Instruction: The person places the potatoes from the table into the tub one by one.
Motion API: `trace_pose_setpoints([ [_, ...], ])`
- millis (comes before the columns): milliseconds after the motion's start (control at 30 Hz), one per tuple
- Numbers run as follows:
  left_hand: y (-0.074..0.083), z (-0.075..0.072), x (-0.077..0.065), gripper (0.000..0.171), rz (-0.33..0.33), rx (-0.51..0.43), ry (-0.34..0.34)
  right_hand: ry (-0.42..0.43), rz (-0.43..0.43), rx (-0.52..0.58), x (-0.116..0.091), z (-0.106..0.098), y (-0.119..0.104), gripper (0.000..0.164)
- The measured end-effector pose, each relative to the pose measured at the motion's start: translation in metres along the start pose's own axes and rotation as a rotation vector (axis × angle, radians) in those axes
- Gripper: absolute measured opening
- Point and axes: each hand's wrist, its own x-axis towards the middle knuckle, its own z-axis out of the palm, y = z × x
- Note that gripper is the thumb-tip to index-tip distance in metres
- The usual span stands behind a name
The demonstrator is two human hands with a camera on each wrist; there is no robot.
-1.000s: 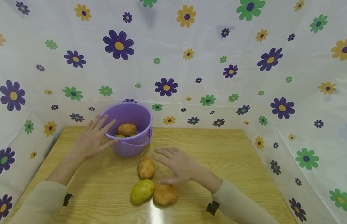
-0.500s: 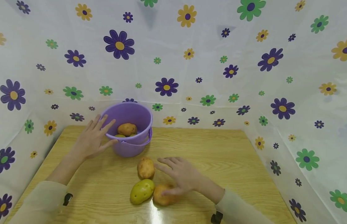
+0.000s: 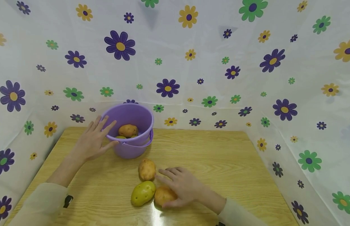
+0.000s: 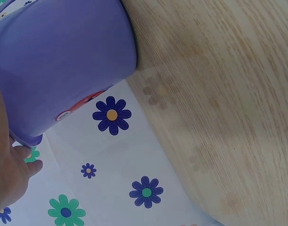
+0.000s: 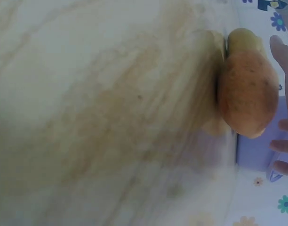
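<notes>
1. Near the far edge of the surface [image 3: 209, 150], left of its middle, the bucket [image 3: 131, 153] stands upright, its handle hanging down toward the right.
2. Inside it lies a brown potato [image 3: 128, 130], with others partly hidden below.
3. The left hand [image 3: 91, 141] is at the rim's left side, fingers spread and thumb apart.
4. Midway between the surface's left and right edges, the far potato [image 3: 147, 169] lies just beyond the green potato [image 3: 143, 193]; the near potato [image 3: 163, 196] is just right of the green one.
5. The right hand [image 3: 182, 186] is over the near potato, fingers spread; whether it touches, I cannot tell.
6. Flowered cloth [image 3: 203, 62] hangs behind the surface.
</notes>
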Motion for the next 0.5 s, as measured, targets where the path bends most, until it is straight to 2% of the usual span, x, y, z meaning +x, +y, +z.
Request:
trace_pose_setpoints([
  [267, 0.000, -0.001, 0.001, 0.085, 0.000, -0.001, 0.002, -0.018, -0.027, -0.046, -0.005, 0.007, -0.009, 0.099],
  [500, 0.000, 0.000, 0.000, 0.085, 0.001, -0.002, 0.003, -0.022, -0.029, -0.035, -0.009, 0.013, -0.014, 0.096],
])
